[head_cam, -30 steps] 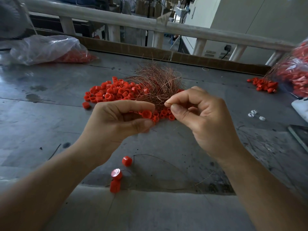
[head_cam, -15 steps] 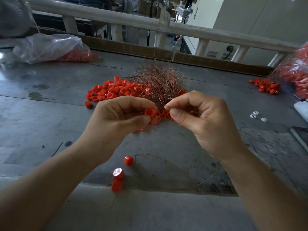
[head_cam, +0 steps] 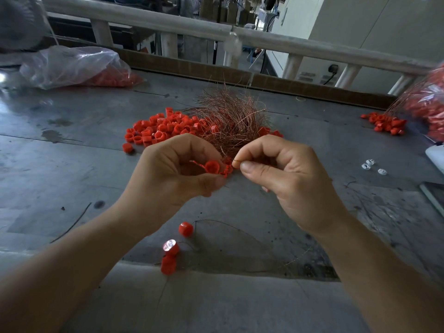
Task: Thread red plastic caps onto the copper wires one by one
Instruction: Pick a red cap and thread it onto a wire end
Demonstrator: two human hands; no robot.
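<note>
One grey metal counter [head_cam: 72, 176] carries a heap of round red plastic caps [head_cam: 163, 131] and a tuft of thin copper wires [head_cam: 230, 121]. The left hand [head_cam: 173, 174] has brought one red cap [head_cam: 212, 167] out between clamped fingers. The right hand [head_cam: 288, 179] pinches a wire tip [head_cam: 236, 160] just beside it, so threading looks ready to begin.

no legible text, labels or signs

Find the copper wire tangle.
Head view, centre: the copper wire tangle lies just beyond the left hand and right hand, red cap pile on its left.
</note>
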